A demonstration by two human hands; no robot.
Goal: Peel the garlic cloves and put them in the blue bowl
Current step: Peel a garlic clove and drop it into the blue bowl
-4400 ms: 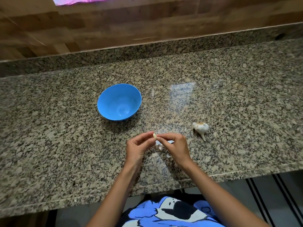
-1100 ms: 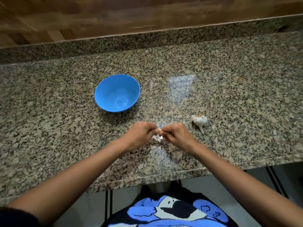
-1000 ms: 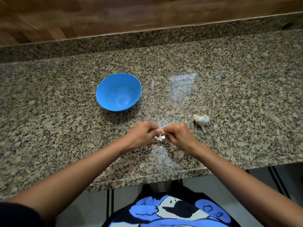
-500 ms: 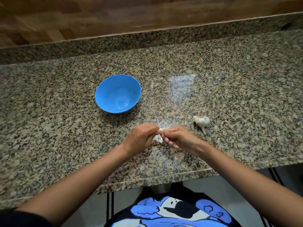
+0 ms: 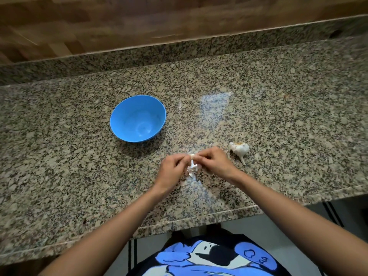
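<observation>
- Both the left hand [image 5: 172,168] and right hand [image 5: 214,160] pinch one garlic clove [image 5: 192,156] near the counter's [image 5: 59,156] front edge.
- Since a moment ago, skin hangs looser; bowl [image 5: 119,124] still empty.

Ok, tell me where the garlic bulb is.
In the head view the garlic bulb lies on the granite counter, just right of the right hand, apart from it.

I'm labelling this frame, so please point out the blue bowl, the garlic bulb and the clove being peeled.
blue bowl [image 5: 127,108]: head view, inner left wall.
garlic bulb [image 5: 240,149]: head view, middle of its body.
clove [image 5: 192,156]: head view, bit showing between the fingertips.
</observation>
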